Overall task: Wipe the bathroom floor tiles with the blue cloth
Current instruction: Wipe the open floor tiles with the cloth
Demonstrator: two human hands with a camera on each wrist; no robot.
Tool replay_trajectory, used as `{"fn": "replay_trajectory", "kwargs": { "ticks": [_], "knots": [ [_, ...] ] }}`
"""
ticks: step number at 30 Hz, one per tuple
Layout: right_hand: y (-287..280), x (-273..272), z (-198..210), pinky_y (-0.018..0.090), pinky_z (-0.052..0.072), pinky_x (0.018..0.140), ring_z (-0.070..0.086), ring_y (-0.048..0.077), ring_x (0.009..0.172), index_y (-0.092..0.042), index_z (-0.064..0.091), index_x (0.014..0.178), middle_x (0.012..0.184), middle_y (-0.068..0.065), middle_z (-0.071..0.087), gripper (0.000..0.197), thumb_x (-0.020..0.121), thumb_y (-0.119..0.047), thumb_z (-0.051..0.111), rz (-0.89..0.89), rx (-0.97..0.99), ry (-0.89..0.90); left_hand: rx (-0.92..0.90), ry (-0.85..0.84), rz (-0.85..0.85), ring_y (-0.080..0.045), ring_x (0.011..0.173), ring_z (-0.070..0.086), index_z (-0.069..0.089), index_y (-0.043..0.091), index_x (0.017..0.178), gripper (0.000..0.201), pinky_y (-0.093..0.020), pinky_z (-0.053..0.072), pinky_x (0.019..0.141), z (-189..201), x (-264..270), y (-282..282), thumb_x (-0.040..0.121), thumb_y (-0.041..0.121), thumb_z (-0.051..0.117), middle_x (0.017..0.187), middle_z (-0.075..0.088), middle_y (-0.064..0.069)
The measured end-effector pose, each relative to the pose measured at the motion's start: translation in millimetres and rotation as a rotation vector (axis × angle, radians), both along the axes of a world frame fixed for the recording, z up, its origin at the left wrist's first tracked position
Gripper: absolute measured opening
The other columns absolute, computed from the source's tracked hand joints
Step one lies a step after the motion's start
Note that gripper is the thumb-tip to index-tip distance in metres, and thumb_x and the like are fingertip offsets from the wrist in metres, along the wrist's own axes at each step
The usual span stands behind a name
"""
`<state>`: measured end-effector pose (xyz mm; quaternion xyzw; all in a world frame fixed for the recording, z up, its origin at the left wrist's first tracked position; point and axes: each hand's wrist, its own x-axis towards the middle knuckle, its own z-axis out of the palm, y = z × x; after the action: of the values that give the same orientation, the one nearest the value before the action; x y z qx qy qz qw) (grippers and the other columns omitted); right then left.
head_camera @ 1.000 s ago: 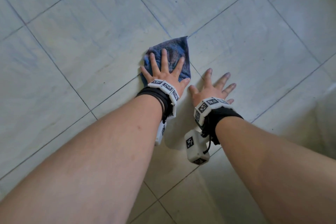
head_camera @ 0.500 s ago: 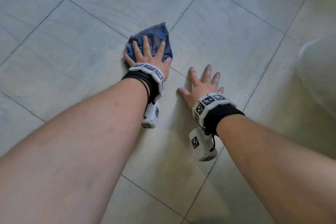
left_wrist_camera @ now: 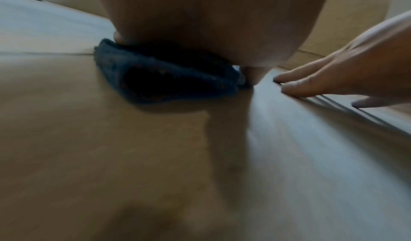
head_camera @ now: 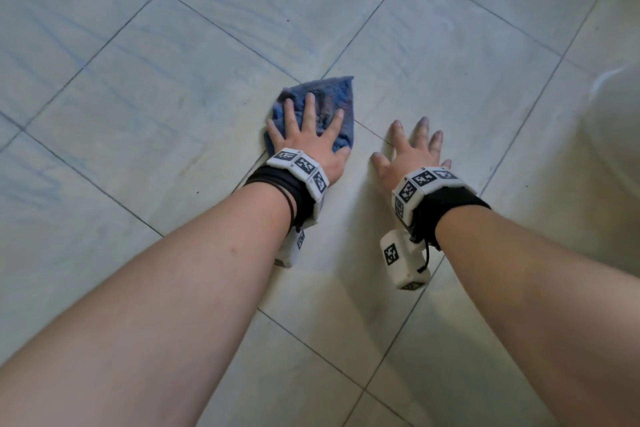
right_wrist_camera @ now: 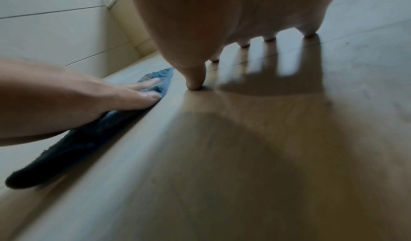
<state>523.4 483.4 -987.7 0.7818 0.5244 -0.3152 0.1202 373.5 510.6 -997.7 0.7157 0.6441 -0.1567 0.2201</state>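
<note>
Left hand (head_camera: pixel 313 146), fingers splayed, presses fluffy blue cloth (head_camera: pixel 325 97) onto glossy square floor tiles (head_camera: pixel 173 97); right hand (head_camera: pixel 412 156) rests flat, holding nothing.

The cloth (head_camera: pixel 320 104) is showing up a dusty blue with some pinkish-purple patches (looking way darker, almost navy, in the left wrist view), and the floor tiles (head_camera: pixel 156 87) are coming across as pale grey-green with faint blue streaks and thin dark grout lines. Both wrist bands (head_camera: pixel 301 170) are sporting white blocks with black-and-white square marker patterns over black straps, and the wall tiles (right_wrist_camera: pixel 55 26) are reading cream.
</note>
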Motion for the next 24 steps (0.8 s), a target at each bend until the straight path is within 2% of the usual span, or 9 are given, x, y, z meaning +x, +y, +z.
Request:
{"fn": "replay_trajectory", "kwargs": {
  "ticks": [7,13,16,19,24],
  "knots": [
    [-3.2,19.0,-5.3,0.060,0.001,0.117,-0.021,0.029,0.148,-0.038,-0.001,0.155,0.161,0.001,-0.024,0.070,0.098,-0.052,0.038,-0.031,0.018,-0.023,0.024,0.003,-0.123,-0.039,0.148,-0.021,-0.002,0.045,0.156,0.064,-0.065,-0.008,0.115,-3.6,39.0,19.1,0.100,0.062,0.024,0.164,-0.023,-0.003],
    [0.2,18.7,-7.7,0.062,-0.001,0.115,-0.024,0.032,0.146,-0.038,-0.007,0.154,0.159,0.003,-0.028,0.070,0.099,-0.054,0.034,-0.013,-0.012,-0.023,0.038,-0.021,-0.037,-0.036,0.150,-0.018,-0.001,0.044,0.156,0.064,-0.064,-0.007,0.115,-3.1,61.7,41.8,0.100,0.061,0.025,0.165,-0.019,-0.003],
    [0.8,17.0,-6.5,0.063,-0.001,0.115,-0.025,0.032,0.146,-0.038,-0.008,0.154,0.159,0.004,-0.029,0.070,0.100,-0.052,0.033,-0.021,-0.026,-0.014,0.065,-0.024,0.027,-0.033,0.151,-0.015,0.003,0.042,0.157,0.063,-0.063,-0.006,0.115,-5.3,47.4,55.9,0.101,0.060,0.027,0.166,-0.015,-0.002],
    [0.2,16.6,-7.2,0.063,-0.003,0.115,-0.025,0.032,0.146,-0.038,-0.008,0.154,0.159,0.004,-0.030,0.068,0.100,-0.052,0.032,-0.021,-0.022,-0.006,0.097,0.021,0.164,-0.033,0.151,-0.013,0.005,0.042,0.157,0.061,-0.063,-0.004,0.116,-9.5,10.5,70.4,0.102,0.058,0.027,0.166,-0.014,-0.002],
    [-0.6,16.0,-7.6,0.063,-0.007,0.114,-0.028,0.032,0.145,-0.038,-0.009,0.154,0.158,0.004,-0.031,0.067,0.100,-0.051,0.029,-0.027,-0.016,0.017,0.056,0.088,0.299,-0.035,0.151,-0.015,0.001,0.039,0.158,0.063,-0.062,-0.004,0.118,-3.6,-27.9,67.9,0.102,0.057,0.025,0.165,-0.018,-0.004]
  ]
}}
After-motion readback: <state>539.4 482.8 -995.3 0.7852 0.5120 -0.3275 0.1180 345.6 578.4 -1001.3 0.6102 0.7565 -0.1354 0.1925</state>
